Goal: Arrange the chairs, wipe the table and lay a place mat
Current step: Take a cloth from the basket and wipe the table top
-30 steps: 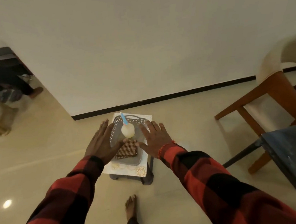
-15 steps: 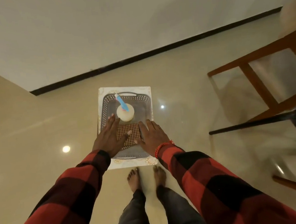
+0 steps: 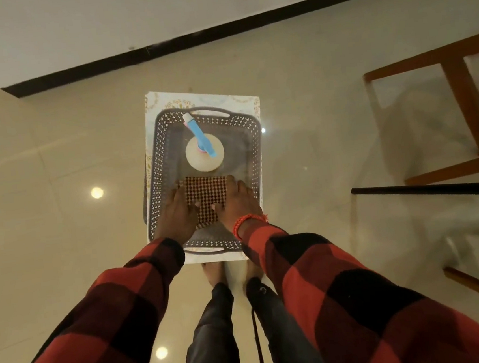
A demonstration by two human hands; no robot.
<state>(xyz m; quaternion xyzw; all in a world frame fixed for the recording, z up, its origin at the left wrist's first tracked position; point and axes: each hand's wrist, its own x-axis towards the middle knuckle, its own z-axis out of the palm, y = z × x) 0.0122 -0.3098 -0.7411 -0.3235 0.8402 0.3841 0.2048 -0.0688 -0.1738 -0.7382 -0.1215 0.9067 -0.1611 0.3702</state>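
On a glossy beige floor, a grey basket (image 3: 154, 172) sits on a white mat (image 3: 203, 98), where I see 2 hands, left hand (image 3: 176, 214) and right hand (image 3: 239, 200), gripping a checkered cloth (image 3: 205, 192); lifting carelessly may topple the spray bottle (image 3: 204, 152) touching it.

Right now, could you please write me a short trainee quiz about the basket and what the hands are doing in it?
1. True or false: the spray bottle stands outside the grey basket.
2. Which thing do both hands touch? A) the wooden chair B) the checked cloth C) the spray bottle
3. Fill in: the basket rests on a patterned ____.

Key:
1. False; it stands inside the basket.
2. B; the left hand and the right hand hold the cloth at its two sides.
3. mat.
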